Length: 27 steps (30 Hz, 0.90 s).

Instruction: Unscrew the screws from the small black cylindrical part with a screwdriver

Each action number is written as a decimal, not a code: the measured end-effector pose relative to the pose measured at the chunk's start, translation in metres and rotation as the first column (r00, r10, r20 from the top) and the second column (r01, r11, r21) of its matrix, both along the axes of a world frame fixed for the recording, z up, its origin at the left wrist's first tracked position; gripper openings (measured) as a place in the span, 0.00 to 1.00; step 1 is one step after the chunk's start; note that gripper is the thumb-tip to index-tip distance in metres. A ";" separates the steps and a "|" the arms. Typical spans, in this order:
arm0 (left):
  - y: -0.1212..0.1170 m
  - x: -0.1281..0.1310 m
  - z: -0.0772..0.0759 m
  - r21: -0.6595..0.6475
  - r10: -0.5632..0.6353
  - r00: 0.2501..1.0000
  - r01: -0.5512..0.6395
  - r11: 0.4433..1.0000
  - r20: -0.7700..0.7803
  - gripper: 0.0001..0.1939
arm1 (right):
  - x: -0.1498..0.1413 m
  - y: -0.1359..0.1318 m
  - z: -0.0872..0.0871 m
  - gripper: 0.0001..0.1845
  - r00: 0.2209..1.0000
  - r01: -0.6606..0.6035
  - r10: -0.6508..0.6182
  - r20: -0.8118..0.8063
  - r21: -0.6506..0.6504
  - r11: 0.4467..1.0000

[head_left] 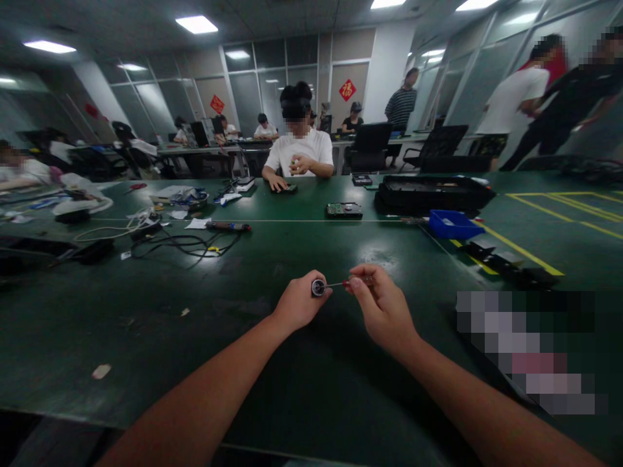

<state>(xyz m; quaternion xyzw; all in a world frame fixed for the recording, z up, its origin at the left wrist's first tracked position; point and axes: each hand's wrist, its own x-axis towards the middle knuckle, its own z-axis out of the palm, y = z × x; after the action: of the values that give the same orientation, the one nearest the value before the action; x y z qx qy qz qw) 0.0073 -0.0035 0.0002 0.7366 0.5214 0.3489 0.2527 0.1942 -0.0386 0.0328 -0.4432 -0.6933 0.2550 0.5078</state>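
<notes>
Above the green table, my left hand is closed around a small round dark part with a pale rim, its open face turned toward me. What kind of part it is, I cannot make out. My right hand grips a screwdriver with a reddish handle. Its thin metal shaft points left and its tip reaches the face of the round part; whether it sits in a screw is too small to tell. Fingers cover most of the handle.
A hard drive lies ahead on the green table. Behind it sits a co-worker. To the right are a black case, a blue bin and black parts. Cables and an electric screwdriver lie left.
</notes>
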 end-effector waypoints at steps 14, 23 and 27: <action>-0.001 0.002 0.004 -0.010 -0.017 1.000 0.017 1.000 -0.006 0.10 | 0.007 0.016 0.001 0.15 0.963 0.071 -0.093 -0.252 -0.094 0.993; -0.002 0.002 0.004 0.003 -0.035 0.999 0.035 0.999 0.013 0.09 | 0.002 0.004 0.005 0.12 0.994 0.096 -0.097 0.040 0.028 0.995; -0.003 0.000 0.003 -0.001 -0.045 0.999 0.045 0.999 0.013 0.10 | 0.004 0.001 0.009 0.16 0.958 0.169 -0.189 0.217 0.109 0.980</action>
<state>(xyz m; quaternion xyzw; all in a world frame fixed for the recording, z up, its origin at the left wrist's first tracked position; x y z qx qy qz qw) 0.0076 -0.0063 0.0037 0.7457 0.5033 0.3476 0.2642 0.1986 -0.0371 0.0415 -0.5069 -0.7144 0.1246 0.4660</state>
